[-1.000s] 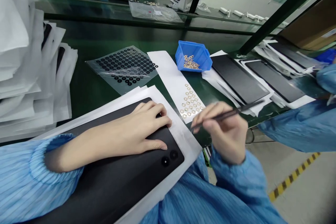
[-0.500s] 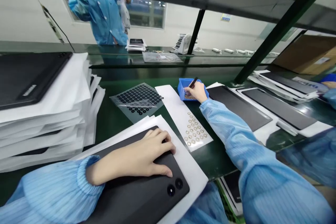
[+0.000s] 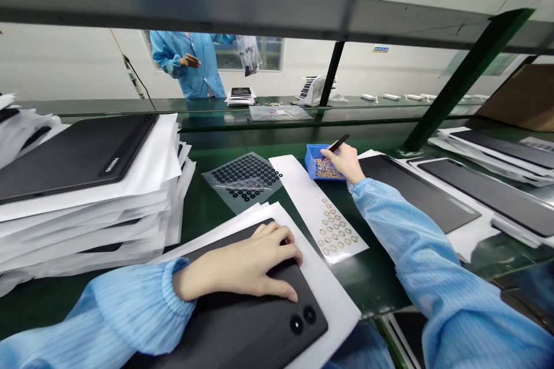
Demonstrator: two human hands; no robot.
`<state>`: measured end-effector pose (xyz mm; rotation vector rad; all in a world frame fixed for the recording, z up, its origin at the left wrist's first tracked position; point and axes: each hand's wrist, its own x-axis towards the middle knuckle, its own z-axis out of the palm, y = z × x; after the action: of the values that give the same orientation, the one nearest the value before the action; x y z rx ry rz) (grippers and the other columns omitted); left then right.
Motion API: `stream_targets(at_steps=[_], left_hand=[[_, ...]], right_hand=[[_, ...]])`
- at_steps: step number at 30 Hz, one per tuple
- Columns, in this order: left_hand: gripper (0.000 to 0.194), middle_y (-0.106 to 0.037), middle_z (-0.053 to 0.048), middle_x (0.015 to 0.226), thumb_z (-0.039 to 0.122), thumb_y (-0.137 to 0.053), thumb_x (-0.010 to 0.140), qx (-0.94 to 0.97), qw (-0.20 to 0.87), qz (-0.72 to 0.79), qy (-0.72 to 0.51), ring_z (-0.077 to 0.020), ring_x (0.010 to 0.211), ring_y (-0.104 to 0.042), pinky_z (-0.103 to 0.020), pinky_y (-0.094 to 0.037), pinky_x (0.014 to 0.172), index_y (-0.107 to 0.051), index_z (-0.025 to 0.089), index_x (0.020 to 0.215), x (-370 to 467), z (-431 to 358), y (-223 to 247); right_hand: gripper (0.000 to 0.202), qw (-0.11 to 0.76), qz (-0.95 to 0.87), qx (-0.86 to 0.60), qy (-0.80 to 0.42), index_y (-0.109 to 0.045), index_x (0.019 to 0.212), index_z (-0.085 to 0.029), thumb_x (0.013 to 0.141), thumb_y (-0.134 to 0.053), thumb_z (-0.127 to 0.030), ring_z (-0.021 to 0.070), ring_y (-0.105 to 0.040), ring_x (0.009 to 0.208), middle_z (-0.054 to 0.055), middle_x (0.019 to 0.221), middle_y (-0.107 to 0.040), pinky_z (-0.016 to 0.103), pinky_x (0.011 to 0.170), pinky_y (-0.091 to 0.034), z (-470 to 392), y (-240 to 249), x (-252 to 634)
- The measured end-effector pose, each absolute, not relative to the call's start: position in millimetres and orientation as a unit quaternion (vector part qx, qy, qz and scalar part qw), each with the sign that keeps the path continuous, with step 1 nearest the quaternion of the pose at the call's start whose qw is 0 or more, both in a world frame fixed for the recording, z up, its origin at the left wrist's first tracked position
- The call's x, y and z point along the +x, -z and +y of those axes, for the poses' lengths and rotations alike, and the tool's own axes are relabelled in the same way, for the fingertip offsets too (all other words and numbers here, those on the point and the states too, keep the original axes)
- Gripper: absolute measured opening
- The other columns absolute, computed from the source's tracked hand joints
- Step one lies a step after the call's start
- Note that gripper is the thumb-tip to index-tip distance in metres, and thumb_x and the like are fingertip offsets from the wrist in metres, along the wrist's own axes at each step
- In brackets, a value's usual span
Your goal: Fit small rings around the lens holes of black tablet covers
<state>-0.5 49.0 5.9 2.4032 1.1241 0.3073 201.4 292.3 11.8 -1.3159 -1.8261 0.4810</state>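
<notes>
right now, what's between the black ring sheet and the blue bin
The white strip, with pale rings on its near end, lies between the black ring sheet and the blue bin; the head view shows it.

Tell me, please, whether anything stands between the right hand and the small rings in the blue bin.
Nothing visible does: the right hand, holding a slim dark tool, is at the open blue bin, where the small rings lie uncovered.

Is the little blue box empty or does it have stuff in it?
Not empty: many small gold-coloured rings lie inside the blue box. The right hand hides part of it.
</notes>
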Motion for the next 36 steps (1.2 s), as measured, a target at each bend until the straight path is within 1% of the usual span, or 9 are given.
stream_targets(at_steps=[5, 7, 10, 16, 21, 24, 27, 30, 36], left_hand=[[0.038, -0.050, -0.010, 0.118, 0.034, -0.070, 0.083, 0.777, 0.144, 0.574, -0.216, -0.0296, 0.114, -0.044, -0.050, -0.039, 0.101, -0.053, 0.019, 0.113, -26, 55, 6], [0.027, -0.052, -0.010, 0.108, 0.034, -0.060, 0.089, 0.736, 0.133, 0.623, -0.227, -0.0283, 0.104, -0.050, -0.050, -0.043, 0.095, -0.053, 0.016, 0.108, -36, 55, 10], [0.020, -0.055, -0.007, 0.095, 0.035, -0.052, 0.093, 0.714, 0.140, 0.649, -0.221, -0.0237, 0.089, -0.056, -0.043, -0.049, 0.086, -0.054, 0.016, 0.098, -42, 52, 12], [0.016, -0.055, -0.009, 0.099, 0.029, -0.049, 0.094, 0.707, 0.132, 0.664, -0.204, -0.0263, 0.098, -0.052, -0.047, -0.043, 0.094, -0.054, 0.014, 0.100, -37, 53, 9], [0.035, -0.053, -0.009, 0.108, 0.040, -0.064, 0.089, 0.721, 0.151, 0.646, -0.197, -0.0243, 0.104, -0.050, -0.038, -0.043, 0.096, -0.057, 0.014, 0.111, -33, 53, -1], [0.029, -0.056, -0.005, 0.101, 0.041, -0.074, 0.080, 0.744, 0.169, 0.616, -0.194, -0.0216, 0.103, -0.051, -0.030, -0.042, 0.095, -0.062, 0.016, 0.088, -31, 53, -9], [0.043, -0.051, 0.002, 0.069, 0.039, -0.068, 0.087, 0.757, 0.192, 0.596, -0.187, -0.0148, 0.076, -0.053, -0.023, -0.043, 0.076, -0.043, 0.018, 0.058, -30, 52, -16], [0.046, -0.040, 0.006, 0.056, 0.040, -0.055, 0.095, 0.743, 0.208, 0.606, -0.190, -0.0109, 0.054, -0.045, -0.024, -0.036, 0.057, -0.033, 0.021, 0.059, -26, 47, -25], [0.035, -0.047, 0.004, 0.063, 0.041, -0.054, 0.095, 0.731, 0.233, 0.619, -0.167, -0.0140, 0.061, -0.052, -0.024, -0.036, 0.058, -0.042, 0.020, 0.069, -35, 36, -56]], right_hand=[[0.051, 0.369, -0.770, -0.415, -0.315, -0.053, 0.061, -0.019, 0.085, -0.043, -0.063, 0.0172, -0.058, 0.056, 0.007, 0.061, -0.063, 0.030, 0.058, -0.049, 226, -15, 188], [0.045, 0.281, -0.803, -0.339, -0.401, -0.057, 0.069, -0.018, 0.082, -0.051, -0.061, 0.0140, -0.051, 0.050, 0.003, 0.058, -0.059, 0.026, 0.049, -0.040, 196, -9, 178], [0.038, 0.197, -0.845, -0.315, -0.384, -0.054, 0.062, -0.018, 0.081, -0.056, -0.051, 0.0136, -0.049, 0.053, 0.001, 0.056, -0.057, 0.026, 0.052, -0.036, 169, 2, 166], [0.041, 0.174, -0.826, -0.393, -0.365, -0.046, 0.056, -0.021, 0.079, -0.059, -0.053, 0.0150, -0.048, 0.050, 0.000, 0.049, -0.055, 0.026, 0.053, -0.035, 170, 11, 161], [0.045, 0.161, -0.814, -0.290, -0.477, -0.057, 0.059, -0.018, 0.070, -0.067, -0.061, 0.0151, -0.047, 0.055, -0.001, 0.056, -0.051, 0.026, 0.052, -0.037, 157, 6, 162], [0.046, 0.231, -0.760, -0.324, -0.513, -0.056, 0.059, -0.020, 0.068, -0.068, -0.063, 0.0145, -0.045, 0.052, -0.001, 0.054, -0.048, 0.025, 0.048, -0.038, 150, 8, 166], [0.044, 0.227, -0.698, -0.376, -0.565, -0.062, 0.066, -0.022, 0.067, -0.067, -0.066, 0.0192, -0.053, 0.050, 0.002, 0.054, -0.055, 0.028, 0.043, -0.043, 147, 12, 166], [0.035, 0.201, -0.680, -0.383, -0.592, -0.069, 0.076, -0.025, 0.067, -0.070, -0.059, 0.0288, -0.067, 0.065, 0.007, 0.066, -0.068, 0.036, 0.055, -0.056, 135, 15, 163], [0.039, 0.262, -0.636, -0.397, -0.608, -0.071, 0.095, -0.024, 0.065, -0.074, -0.050, 0.0336, -0.070, 0.093, 0.010, 0.099, -0.075, 0.041, 0.078, -0.060, 114, 19, 167]])
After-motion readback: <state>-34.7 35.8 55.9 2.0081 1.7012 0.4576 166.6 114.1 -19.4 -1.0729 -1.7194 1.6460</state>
